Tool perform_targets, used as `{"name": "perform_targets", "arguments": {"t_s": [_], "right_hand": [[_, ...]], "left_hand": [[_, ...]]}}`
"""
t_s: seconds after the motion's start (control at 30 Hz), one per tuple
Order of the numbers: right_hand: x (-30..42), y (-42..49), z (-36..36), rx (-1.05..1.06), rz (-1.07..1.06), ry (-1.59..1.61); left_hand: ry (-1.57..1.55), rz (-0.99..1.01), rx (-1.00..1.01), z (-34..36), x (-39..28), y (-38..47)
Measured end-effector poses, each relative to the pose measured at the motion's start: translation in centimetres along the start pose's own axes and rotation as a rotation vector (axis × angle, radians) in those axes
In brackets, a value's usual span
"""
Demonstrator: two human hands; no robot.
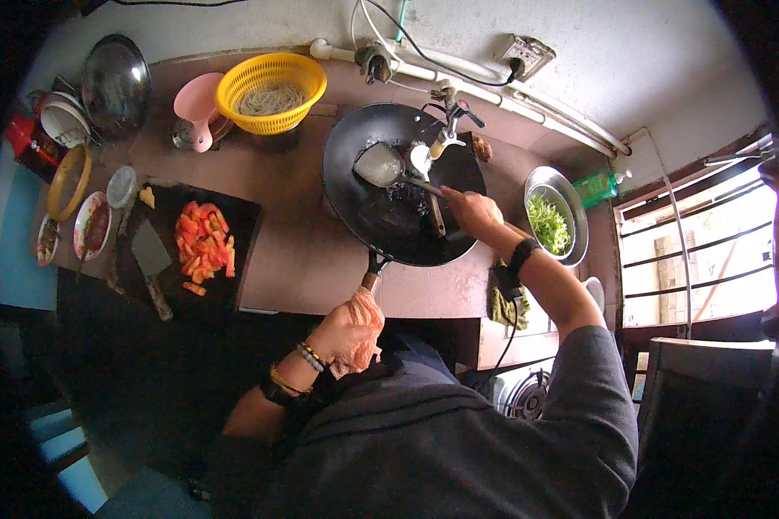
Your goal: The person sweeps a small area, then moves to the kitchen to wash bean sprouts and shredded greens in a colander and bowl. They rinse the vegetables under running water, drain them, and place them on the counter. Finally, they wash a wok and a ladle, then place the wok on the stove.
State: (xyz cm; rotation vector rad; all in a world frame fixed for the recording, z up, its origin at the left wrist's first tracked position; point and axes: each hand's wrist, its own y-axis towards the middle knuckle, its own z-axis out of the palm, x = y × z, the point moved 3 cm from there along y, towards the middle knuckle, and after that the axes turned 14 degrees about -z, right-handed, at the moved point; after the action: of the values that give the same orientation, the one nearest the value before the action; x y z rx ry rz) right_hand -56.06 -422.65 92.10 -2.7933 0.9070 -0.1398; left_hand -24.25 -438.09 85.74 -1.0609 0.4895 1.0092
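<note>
A black wok (363, 214) lies in front of me under a wall tap (453, 117). My left hand (341, 334) grips the wok's handle (371, 279) through a crumpled pinkish-orange cloth or bag (367, 324). My right hand (474, 213) is closed around the long handle of a metal wok spatula (380, 165), whose broad blade rests inside the wok toward its far left. A second utensil with a metal-ended handle (436, 217) also lies in the wok; bright glare below the tap blurs its head. Wet-looking spots show on the wok's inner surface.
Left, a dark cutting board (250, 224) carries cut tomatoes (204, 240) and a cleaver (150, 250). Behind stand a yellow colander (315, 81) of noodles and a pink scoop (198, 104). Right are a metal bowl (581, 227) of shredded greens, a green bottle (597, 188) and a gas burner (529, 394).
</note>
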Motion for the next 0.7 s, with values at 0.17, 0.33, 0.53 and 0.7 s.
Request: {"name": "perform_targets", "arguments": {"t_s": [0.17, 0.33, 0.53, 0.7], "right_hand": [[-3.0, -3.2, -2.1, -0.072, 0.156, 0.064], [-4.5, -5.0, -1.7, -0.2, 0.151, -0.019], [-4.1, -8.6, -4.0, -0.339, 0.135, -0.524], [-7.9, -15.4, -5.2, -0.392, 0.369, -0.304]], "left_hand": [[0.043, -0.027, -0.012, 0.0, -0.4, -0.2], [0.026, -0.094, 0.095, 0.0, -1.3, -0.4], [0.104, -0.068, 0.048, 0.4, -2.3, -0.7], [0.061, -0.149, 0.047, 0.4, -2.4, -0.7]]}}
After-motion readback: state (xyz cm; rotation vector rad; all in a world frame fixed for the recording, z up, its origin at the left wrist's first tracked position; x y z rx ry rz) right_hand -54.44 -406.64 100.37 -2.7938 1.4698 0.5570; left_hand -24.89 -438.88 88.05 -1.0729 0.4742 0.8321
